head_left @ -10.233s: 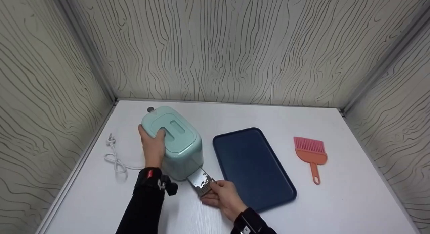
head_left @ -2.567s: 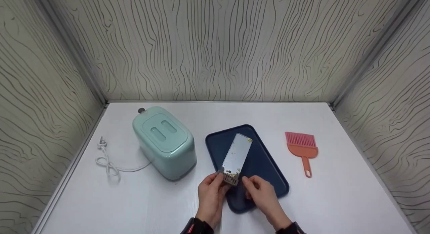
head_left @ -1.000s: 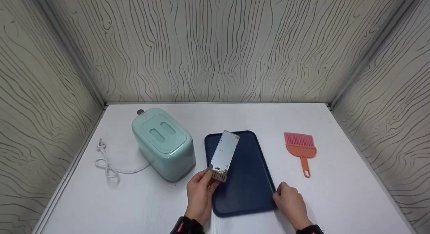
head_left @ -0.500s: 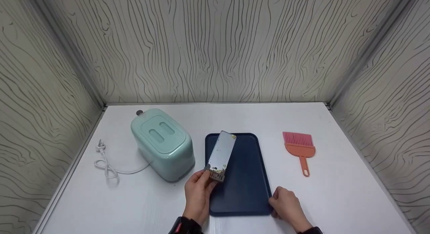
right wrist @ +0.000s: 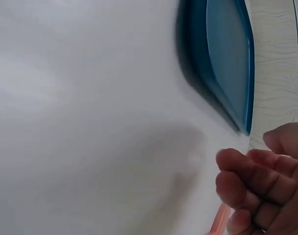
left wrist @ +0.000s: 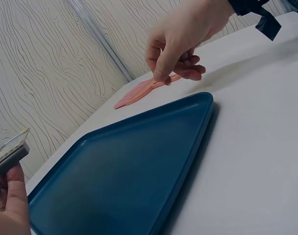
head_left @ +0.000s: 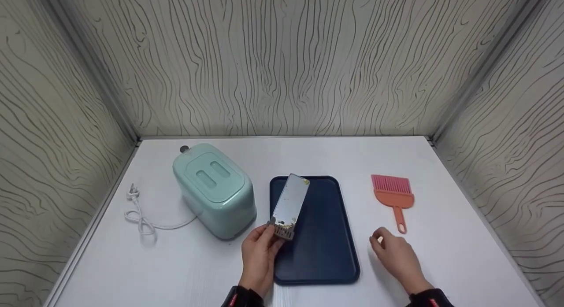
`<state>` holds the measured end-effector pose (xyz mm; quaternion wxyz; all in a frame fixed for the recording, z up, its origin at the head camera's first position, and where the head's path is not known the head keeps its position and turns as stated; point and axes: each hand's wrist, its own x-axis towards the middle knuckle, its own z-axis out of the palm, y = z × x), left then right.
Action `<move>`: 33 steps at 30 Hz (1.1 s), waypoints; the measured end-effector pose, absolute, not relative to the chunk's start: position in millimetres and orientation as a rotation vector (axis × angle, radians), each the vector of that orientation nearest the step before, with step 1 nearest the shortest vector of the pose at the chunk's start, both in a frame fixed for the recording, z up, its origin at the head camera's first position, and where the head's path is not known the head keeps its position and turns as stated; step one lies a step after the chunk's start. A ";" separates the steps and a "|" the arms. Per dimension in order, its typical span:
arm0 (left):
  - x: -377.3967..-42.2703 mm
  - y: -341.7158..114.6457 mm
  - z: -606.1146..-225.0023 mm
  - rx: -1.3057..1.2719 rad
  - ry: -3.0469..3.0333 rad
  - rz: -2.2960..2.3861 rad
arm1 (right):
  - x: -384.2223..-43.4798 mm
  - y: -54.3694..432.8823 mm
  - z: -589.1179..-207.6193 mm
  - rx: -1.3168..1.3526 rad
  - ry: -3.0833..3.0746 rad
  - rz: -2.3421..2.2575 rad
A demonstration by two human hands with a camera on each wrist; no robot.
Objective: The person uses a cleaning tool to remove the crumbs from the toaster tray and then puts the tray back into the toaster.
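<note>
My left hand (head_left: pixel 257 253) pinches the slotted end of a toaster's crumb tray (head_left: pixel 292 200), a long flat metal plate. Yellowish crumbs lie near its held end and at one far corner. The plate is held over the left part of a dark blue tray (head_left: pixel 317 258). My right hand (head_left: pixel 397 256) hovers right of that tray with loosely curled fingers and holds nothing; its shadow falls on the table in the right wrist view. Beyond its fingertips lies a brush (head_left: pixel 393 197) with pink bristles and an orange handle.
A mint green toaster (head_left: pixel 216 188) with two slots in its lid stands left of the blue tray. Its white cord (head_left: pixel 169 227) and plug (head_left: pixel 132 192) lie farther left. Wood-patterned walls (head_left: pixel 282 64) enclose the white table (head_left: pixel 211 276) behind and at both sides.
The crumb tray came out of the toaster and passed into my left hand. My right hand turned the blue tray straighter by its edge, then let go and moved right, towards the brush.
</note>
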<state>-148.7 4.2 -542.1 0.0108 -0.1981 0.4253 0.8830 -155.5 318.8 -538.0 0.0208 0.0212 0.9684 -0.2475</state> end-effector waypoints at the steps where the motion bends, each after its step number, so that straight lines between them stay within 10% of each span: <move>1: -148.7 3.9 -542.7 -0.623 1.324 2.755 | -158.7 325.7 -535.9 0.039 3.056 -0.738; 17: -147.1 0.9 -543.5 -0.631 1.329 2.758 | -184.6 417.9 -551.9 -0.667 3.398 0.124; 33: -146.3 -0.7 -542.2 -0.614 1.362 2.709 | -209.4 429.9 -565.7 -0.833 3.329 0.436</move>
